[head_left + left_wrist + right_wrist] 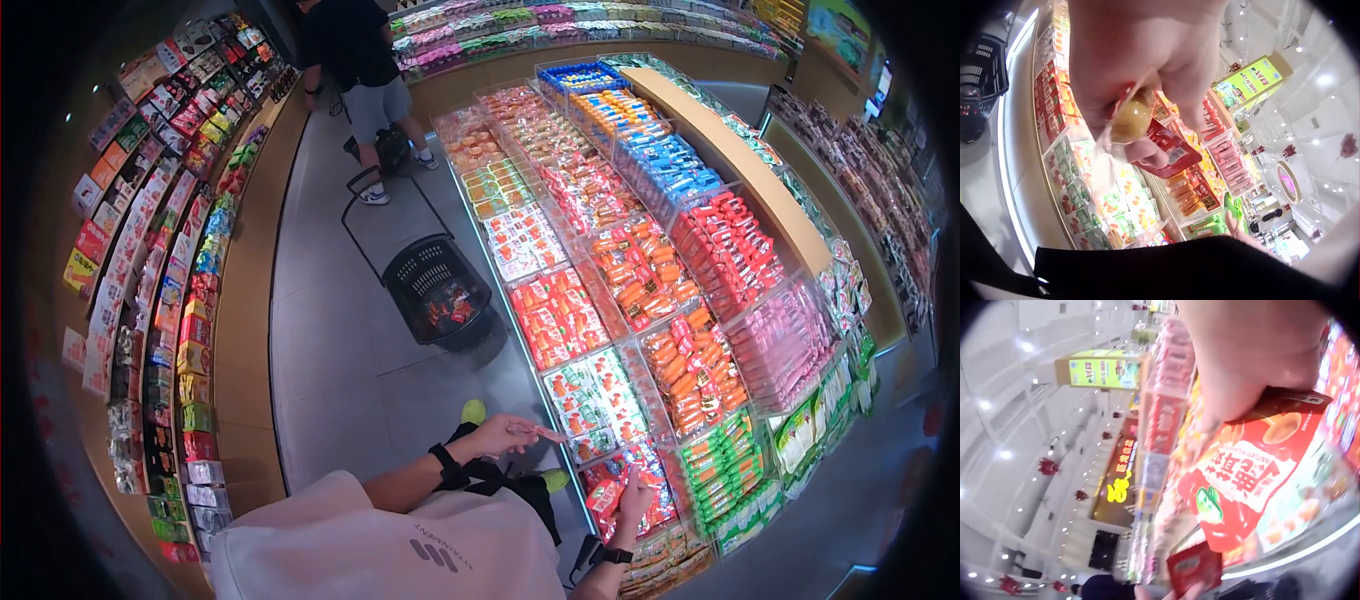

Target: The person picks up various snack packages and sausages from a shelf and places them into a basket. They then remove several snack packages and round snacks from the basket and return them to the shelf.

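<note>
My left hand [505, 435] is over the edge of the display and pinches a small red packet [1175, 153]; in the left wrist view a clear part shows something yellowish inside. The right hand [634, 498], to its right over the front bins, grips a red pouch [1241, 472] with white lettering by one edge. The pouch hangs below the fingers in the right wrist view. At the bottom of that view the left hand's packet [1194, 569] shows, apart from the pouch.
Clear bins [560, 318] of wrapped snacks fill the sloped display at right. A black wheeled basket [410, 265] with some packets inside stands on the aisle floor. A person [352, 50] stands farther up the aisle. Stocked shelves [145, 270] line the left side.
</note>
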{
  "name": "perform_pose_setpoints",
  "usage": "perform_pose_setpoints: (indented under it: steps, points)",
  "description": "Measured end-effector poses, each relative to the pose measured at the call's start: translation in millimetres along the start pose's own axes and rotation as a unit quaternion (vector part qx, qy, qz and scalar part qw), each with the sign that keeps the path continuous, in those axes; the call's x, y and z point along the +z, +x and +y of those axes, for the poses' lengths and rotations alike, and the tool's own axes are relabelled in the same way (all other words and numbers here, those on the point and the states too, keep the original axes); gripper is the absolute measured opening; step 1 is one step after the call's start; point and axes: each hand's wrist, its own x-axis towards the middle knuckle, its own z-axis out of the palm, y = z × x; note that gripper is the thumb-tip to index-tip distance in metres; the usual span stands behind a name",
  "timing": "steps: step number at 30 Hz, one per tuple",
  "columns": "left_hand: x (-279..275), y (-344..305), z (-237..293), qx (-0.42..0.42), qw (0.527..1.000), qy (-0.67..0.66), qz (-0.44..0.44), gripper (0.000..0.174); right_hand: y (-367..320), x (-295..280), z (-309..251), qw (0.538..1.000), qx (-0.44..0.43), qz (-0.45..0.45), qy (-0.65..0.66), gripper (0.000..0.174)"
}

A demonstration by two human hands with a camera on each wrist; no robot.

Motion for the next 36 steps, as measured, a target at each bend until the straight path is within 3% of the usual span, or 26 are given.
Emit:
perform_pose_setpoints:
  steps: [4, 5, 6, 9, 12, 14, 16, 17, 18, 19, 22, 24, 33, 36]
  points:
    - [-29.9, -16.2, 41.1, 0.044, 0.996, -0.066, -0.045, 0.033, -27.5, 123.9, -87.3, 0.984, -0.018, -0.001, 0.179, 0.053]
    - [-43.3, -23.0, 52.3, 0.085, 0.994, -0.051, -0.056, 0.036, -37.8, 152.5, -116.1, 0.996, -0.04, 0.041, 0.065, 0.055]
    - [-58.7, -27.6, 58.5, 0.096, 0.993, -0.055, -0.051, 0.036, -37.4, 185.1, -120.4, 0.988, -0.116, 0.027, 0.096, 0.058]
    - [-116.2, -47.9, 56.1, 0.152, 0.98, -0.126, 0.004, 0.036, -58.8, 258.9, -176.4, 0.988, -0.155, -0.002, 0.004, 0.058]
    - [-192.4, -54.9, 37.1, 0.189, 0.965, -0.098, 0.153, 0.033, -89.7, 342.7, -218.2, 0.972, -0.222, -0.075, -0.008, 0.056]
    - [-244.1, -70.1, 29.7, 0.198, 0.935, -0.152, 0.251, 0.029, -114.1, 407.1, -235.4, 0.962, -0.244, -0.117, -0.017, 0.053]
    - [-292.8, -78.3, 10.2, 0.219, 0.879, -0.264, 0.331, 0.025, -142.6, 468.3, -250.6, 0.952, -0.233, -0.197, 0.02, 0.046]
    - [-318.8, -98.5, 17.5, 0.173, 0.869, -0.281, 0.369, 0.024, -148.2, 500.4, -246.2, 0.94, -0.24, -0.239, 0.042, 0.038]
    - [-344.3, -118.2, 20.9, 0.144, 0.855, -0.296, 0.402, 0.024, -165.3, 521.9, -251.1, 0.929, -0.155, -0.316, 0.109, 0.027]
    - [-365.2, -135.9, 23.0, 0.148, 0.832, -0.32, 0.428, 0.023, -186.8, 536.3, -260.2, 0.9, -0.126, -0.382, 0.169, 0.021]
    - [-412.6, -176.7, 7.8, 0.201, 0.785, -0.38, 0.445, 0.022, -224.6, 574.2, -269.0, 0.803, -0.03, -0.582, 0.126, 0.02]
    - [-445.5, -189.8, 6.0, 0.214, 0.767, -0.388, 0.464, 0.022, -249.8, 602.5, -279.4, 0.795, -0.038, -0.594, 0.116, 0.02]
    - [-479.3, -217.3, -36.4, 0.214, 0.704, -0.4, 0.547, 0.022, -287.9, 686.2, -271.2, 0.783, -0.02, -0.617, 0.072, 0.017]
    - [-499.5, -218.9, -43.2, 0.136, 0.714, -0.371, 0.578, 0.024, -282.5, 710.4, -276.1, 0.752, -0.073, -0.655, -0.003, 0.024]
